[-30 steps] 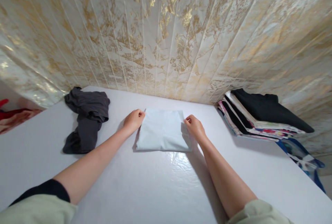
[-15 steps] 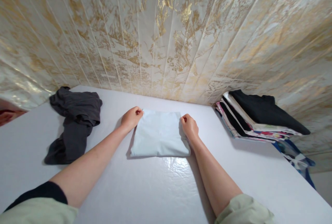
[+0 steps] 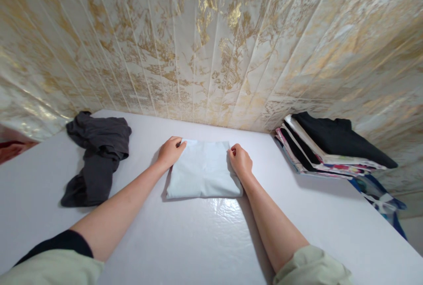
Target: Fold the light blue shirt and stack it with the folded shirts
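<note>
A folded pale blue cloth (image 3: 203, 170) lies flat in the middle of the white table (image 3: 205, 236). My left hand (image 3: 170, 152) rests on its far left corner with the fingers curled and pinching the edge. My right hand (image 3: 240, 161) sits at the far right corner, fingers curled onto the cloth's edge. Both forearms reach forward from pale green sleeves.
A crumpled dark grey garment (image 3: 95, 153) lies at the left of the table. A stack of folded clothes (image 3: 330, 148) with a black piece on top stands at the right, against the gold-marbled wall (image 3: 211, 47). A blue patterned item (image 3: 380, 197) hangs off the right edge.
Both hands have shifted slightly inward onto the cloth's far corners. The view has turned a little, so the grey garment appears further left than a second ago.
</note>
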`<action>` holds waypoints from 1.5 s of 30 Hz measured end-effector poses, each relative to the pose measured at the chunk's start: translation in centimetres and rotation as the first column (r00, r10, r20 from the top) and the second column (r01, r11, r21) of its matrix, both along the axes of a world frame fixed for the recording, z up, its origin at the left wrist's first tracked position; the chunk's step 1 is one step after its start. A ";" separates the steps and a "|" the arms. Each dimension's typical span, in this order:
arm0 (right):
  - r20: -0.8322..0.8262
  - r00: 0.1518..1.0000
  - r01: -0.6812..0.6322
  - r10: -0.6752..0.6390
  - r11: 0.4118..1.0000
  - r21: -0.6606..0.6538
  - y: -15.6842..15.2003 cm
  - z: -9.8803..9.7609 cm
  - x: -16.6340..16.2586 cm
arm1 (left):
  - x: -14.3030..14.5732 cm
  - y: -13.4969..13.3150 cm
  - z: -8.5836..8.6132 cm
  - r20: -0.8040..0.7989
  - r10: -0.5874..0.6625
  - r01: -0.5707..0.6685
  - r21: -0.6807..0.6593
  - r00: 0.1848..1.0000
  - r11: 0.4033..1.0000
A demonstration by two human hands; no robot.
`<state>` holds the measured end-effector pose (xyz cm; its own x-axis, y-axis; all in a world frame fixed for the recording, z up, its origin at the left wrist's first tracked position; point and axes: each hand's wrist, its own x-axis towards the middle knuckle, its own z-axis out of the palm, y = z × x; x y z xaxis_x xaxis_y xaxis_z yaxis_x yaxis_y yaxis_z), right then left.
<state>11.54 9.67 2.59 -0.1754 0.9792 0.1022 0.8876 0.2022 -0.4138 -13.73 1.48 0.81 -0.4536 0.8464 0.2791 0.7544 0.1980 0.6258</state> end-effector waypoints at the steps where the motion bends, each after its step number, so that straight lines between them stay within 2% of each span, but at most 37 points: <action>1: 0.002 1.000 0.000 0.000 1.000 0.001 0.0 0.0 0.0 | -0.1 0.0 0.0 -0.031 -0.007 0.006 -0.030 0.999 1.000; 4: 0.011 1.000 0.000 0.000 1.000 0.005 -0.2 0.1 0.0 | -0.1 0.1 -0.1 -0.082 0.019 -0.025 -0.074 0.996 0.997; 9: 0.014 1.000 0.001 -0.001 1.000 0.008 -0.1 0.0 0.0 | -0.1 0.1 -0.2 -0.039 0.044 -0.046 -0.053 0.998 0.998; 13: 0.013 1.000 0.001 -0.001 1.000 0.010 0.1 -0.2 0.0 | 0.0 0.1 -0.2 0.080 0.062 -0.067 0.057 0.995 0.996; 16: 0.020 1.000 -0.004 0.004 1.000 0.012 0.1 -0.2 0.0 | 0.0 0.0 0.0 0.091 0.098 -0.109 0.133 0.991 0.985; 22: 0.064 0.998 -0.001 0.000 1.000 0.009 -0.1 0.1 -0.2 | 0.1 -0.2 0.2 -0.111 0.198 -0.207 -0.071 0.974 0.976; 25: 0.044 0.999 0.008 -0.009 1.000 0.023 0.0 0.0 -0.2 | -0.1 -0.2 0.3 -0.103 0.223 -0.231 -0.078 0.969 0.970; 31: -0.021 1.000 -0.024 0.023 0.999 -0.049 1.0 -0.1 0.1 | -0.8 0.3 0.8 -0.070 0.145 -0.156 -0.192 0.987 0.969; 35: -0.183 0.980 -0.104 0.073 0.981 -0.165 2.2 -0.1 -0.2 | -1.4 0.9 2.0 0.148 0.000 0.043 -0.284 0.989 0.958; 38: -0.327 0.942 -0.174 0.078 0.945 -0.276 3.1 1.3 -0.4 | -1.6 1.4 3.6 0.286 -0.063 0.156 -0.313 0.956 0.937; 40: -0.400 0.913 -0.210 0.082 0.934 -0.288 3.7 3.3 -0.4 | -1.4 1.8 5.2 0.358 -0.090 0.192 -0.261 0.929 0.946; 41: -0.449 0.889 -0.229 0.090 0.936 -0.265 3.9 4.6 -0.2 | -1.2 1.9 6.3 0.405 -0.114 0.202 -0.182 0.907 0.962; 43: -0.593 0.794 -0.284 0.134 0.944 -0.166 4.1 7.6 0.4 | -0.6 1.8 8.7 0.461 -0.184 0.171 0.070 0.868 0.983; 45: -0.708 0.667 -0.340 0.232 0.940 -0.012 3.8 10.3 1.5 | 0.4 0.8 11.3 0.409 -0.251 0.123 0.314 0.877 0.941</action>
